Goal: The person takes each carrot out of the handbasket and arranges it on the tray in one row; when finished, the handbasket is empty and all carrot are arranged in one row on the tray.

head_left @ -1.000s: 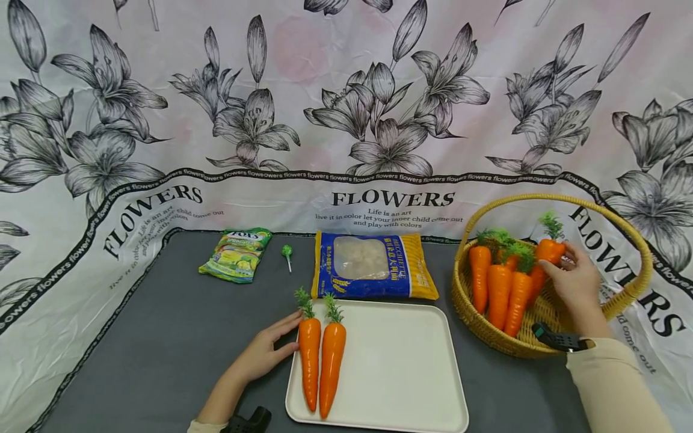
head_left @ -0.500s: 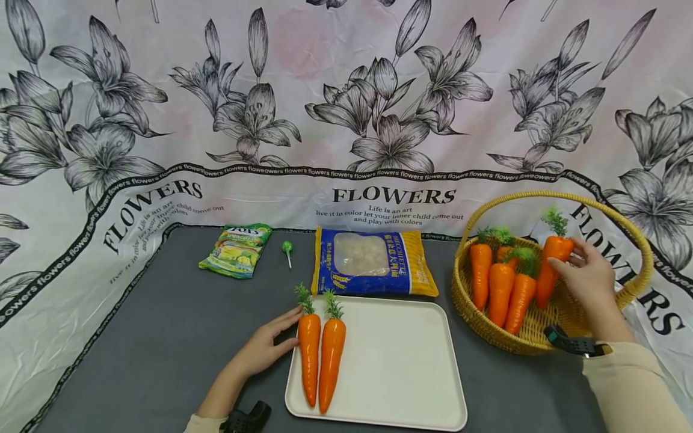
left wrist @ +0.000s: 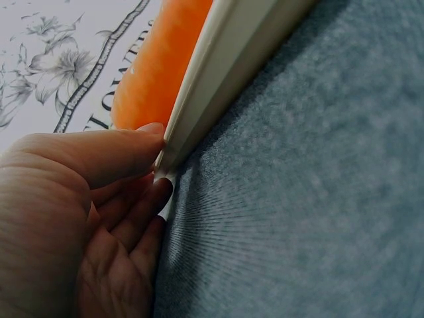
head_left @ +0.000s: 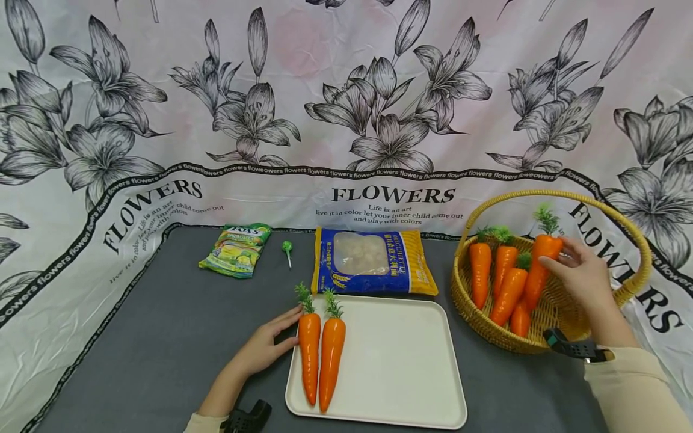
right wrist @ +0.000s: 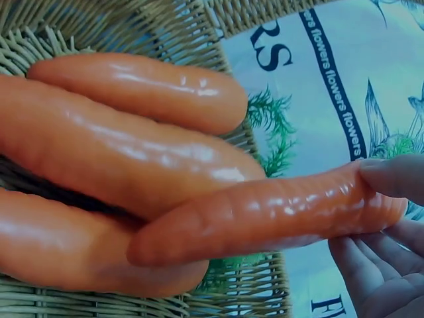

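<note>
We find the right hand [head_left: 585, 276] at the basket [head_left: 487, 331], its fingers curled in a pinch around the upper part of an orange carrot [head_left: 541, 264], thumb on one side and fingers on the other. That carrot is tilted, its leafy top up by the basket's handle and its narrow end down among at least four more carrots [head_left: 509, 294] in the basket. In the right wrist view its tip overlaps another carrot; whether the two touch, we cannot tell.

The left hand [head_left: 265, 346] is at the left side of the cream tray [head_left: 400, 361], its fingers extended and loosely spread, thumb tip touching the rim. On the tray, along that side, we record a left carrot [head_left: 310, 355] and a second carrot [head_left: 332, 361], side by side, leafy ends at the far edge.

Beyond the tray, on the grey worktop [head_left: 162, 331], we note a blue-and-yellow bag [head_left: 403, 264], a lollipop [head_left: 287, 246] and a green snack packet [head_left: 236, 251]. A flower-printed cloth [head_left: 325, 150] rises behind.
</note>
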Tool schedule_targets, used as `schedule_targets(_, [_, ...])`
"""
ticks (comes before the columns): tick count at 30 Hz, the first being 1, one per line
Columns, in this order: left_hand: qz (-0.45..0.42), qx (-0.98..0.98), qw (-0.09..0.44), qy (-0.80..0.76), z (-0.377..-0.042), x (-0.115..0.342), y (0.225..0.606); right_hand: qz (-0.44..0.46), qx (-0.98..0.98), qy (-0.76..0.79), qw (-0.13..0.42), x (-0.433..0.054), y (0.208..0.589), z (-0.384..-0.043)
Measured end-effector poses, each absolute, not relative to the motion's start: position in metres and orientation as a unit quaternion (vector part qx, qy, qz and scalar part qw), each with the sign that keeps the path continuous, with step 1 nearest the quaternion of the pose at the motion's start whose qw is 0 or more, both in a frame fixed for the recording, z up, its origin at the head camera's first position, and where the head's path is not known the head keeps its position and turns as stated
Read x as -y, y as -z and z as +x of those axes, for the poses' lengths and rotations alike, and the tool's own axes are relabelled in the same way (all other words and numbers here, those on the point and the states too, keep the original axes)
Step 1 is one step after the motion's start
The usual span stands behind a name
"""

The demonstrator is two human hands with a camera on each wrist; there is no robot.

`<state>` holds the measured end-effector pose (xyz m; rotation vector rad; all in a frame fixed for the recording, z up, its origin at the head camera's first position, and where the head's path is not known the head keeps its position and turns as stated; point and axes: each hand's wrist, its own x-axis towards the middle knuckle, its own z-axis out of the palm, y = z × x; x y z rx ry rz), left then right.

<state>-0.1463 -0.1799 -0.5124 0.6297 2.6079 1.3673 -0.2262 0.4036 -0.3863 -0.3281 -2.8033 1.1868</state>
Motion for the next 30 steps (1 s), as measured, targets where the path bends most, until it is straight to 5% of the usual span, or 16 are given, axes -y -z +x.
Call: schedule_targets(30, [0.201, -0.866, 0.072, -0.452, -0.144, 0.178, 0.505, 0.035, 0.848, -0.529, 0.015, -0.32, 0.372, -0.185])
